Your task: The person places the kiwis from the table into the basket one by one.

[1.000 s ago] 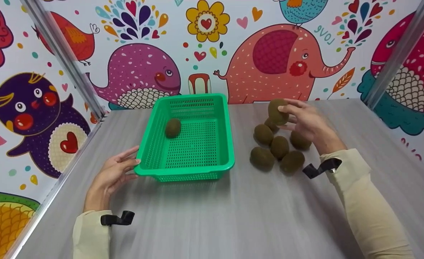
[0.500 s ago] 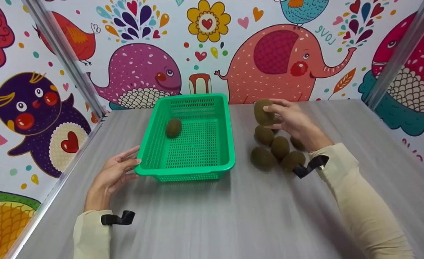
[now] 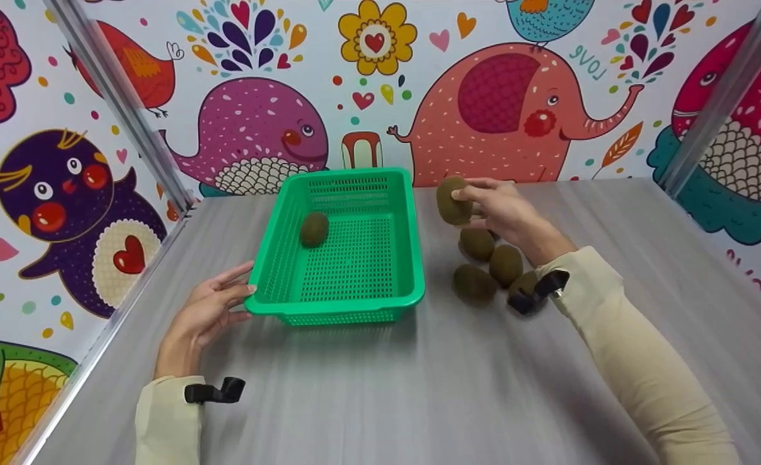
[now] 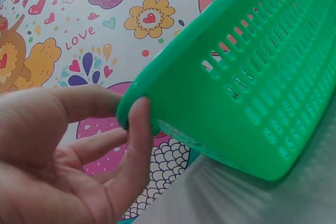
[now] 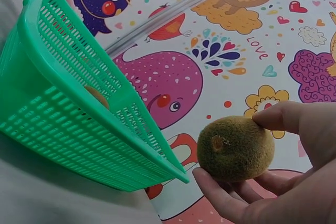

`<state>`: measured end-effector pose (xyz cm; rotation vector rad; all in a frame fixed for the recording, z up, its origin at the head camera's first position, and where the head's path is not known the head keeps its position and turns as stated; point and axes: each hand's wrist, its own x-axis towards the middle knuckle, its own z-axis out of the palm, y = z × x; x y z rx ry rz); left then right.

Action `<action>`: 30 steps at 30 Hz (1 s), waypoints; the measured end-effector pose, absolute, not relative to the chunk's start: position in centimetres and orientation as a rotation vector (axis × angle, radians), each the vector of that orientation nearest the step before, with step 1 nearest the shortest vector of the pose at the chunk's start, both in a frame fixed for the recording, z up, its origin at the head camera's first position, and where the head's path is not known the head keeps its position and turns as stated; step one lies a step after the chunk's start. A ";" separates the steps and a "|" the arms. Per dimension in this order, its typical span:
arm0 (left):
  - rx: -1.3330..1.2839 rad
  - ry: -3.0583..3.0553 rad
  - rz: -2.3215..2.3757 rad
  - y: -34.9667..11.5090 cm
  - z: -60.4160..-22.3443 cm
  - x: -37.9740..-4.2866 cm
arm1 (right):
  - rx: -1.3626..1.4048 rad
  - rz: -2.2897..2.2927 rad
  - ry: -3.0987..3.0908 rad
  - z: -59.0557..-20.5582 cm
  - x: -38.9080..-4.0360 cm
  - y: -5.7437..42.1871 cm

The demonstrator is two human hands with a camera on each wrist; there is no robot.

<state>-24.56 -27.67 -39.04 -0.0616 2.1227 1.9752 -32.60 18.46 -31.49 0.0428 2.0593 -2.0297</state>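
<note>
My right hand (image 3: pixel 508 212) holds a brown, fuzzy kiwi (image 3: pixel 454 201) between thumb and fingers, up off the table and just right of the green basket (image 3: pixel 335 306). The right wrist view shows the stem end of this held kiwi (image 5: pixel 235 148). With thumb and fingers on either side of the rim, my left hand (image 3: pixel 207 309) pinches the basket's near left corner; the left wrist view shows this grip on the rim (image 4: pixel 137 90) up close. Inside the basket lies one kiwi (image 3: pixel 314 230), toward its far left.
Several loose kiwis (image 3: pixel 474 284) sit in a cluster on the grey table (image 3: pixel 354 394), below and partly behind my right hand and wrist. A wall with cartoon animals (image 3: pixel 497 116) closes off the back, and another panel (image 3: pixel 64 213) stands at the left.
My right hand has carried the held kiwi leftward, from over the cluster to near the basket's right side. The left hand and the basket have stayed in place.
</note>
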 end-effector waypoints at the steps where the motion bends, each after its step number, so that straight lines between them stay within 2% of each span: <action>1: -0.062 2.123 1.975 -27.7 -39.1 -24.6 | 0.042 -2.027 2.061 -31.5 -32.7 18.3; 30: -0.098 2.123 1.979 -27.6 -39.1 -24.6 | 0.021 -2.016 1.977 -32.1 -35.4 12.7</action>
